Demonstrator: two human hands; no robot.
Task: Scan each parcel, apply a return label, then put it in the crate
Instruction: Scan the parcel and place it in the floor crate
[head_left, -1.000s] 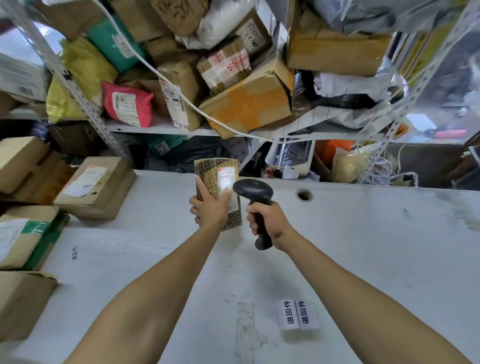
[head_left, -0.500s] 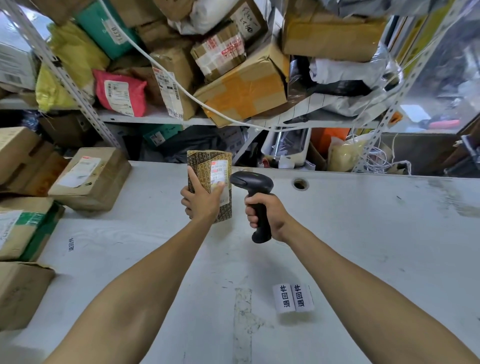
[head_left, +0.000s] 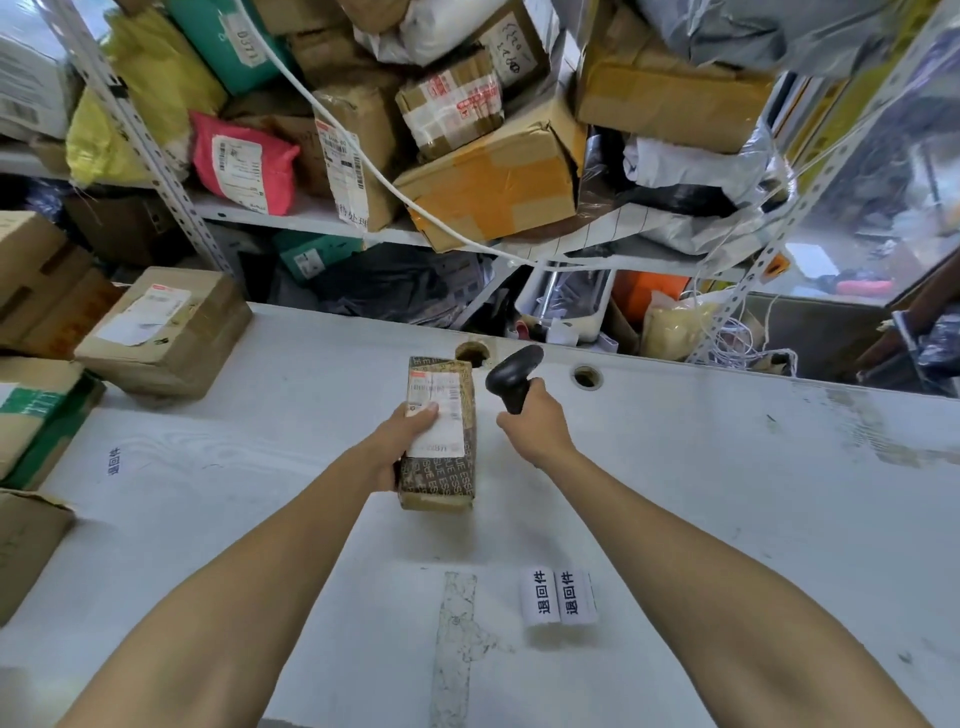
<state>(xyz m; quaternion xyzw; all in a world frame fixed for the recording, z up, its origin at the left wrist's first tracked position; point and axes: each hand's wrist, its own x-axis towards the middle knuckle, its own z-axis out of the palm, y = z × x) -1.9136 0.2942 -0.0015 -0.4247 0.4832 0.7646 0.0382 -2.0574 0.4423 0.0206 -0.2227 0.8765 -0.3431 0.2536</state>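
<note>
— While the white table fills the near ground, what crowds the far side?
— Shelving stacked with boxes; one teal parcel is marked "D371", and a pink mailer lies below it.
— And the task's parcel?
— At mid-table, label up, patterned wrap reading "ESSUE". Left hand grips it, thumb over the white label.
— Right hand?
— Wrapped round the black scanner, just right of the parcel.
— Nearer?
— Two return labels printed "退回件".
</note>
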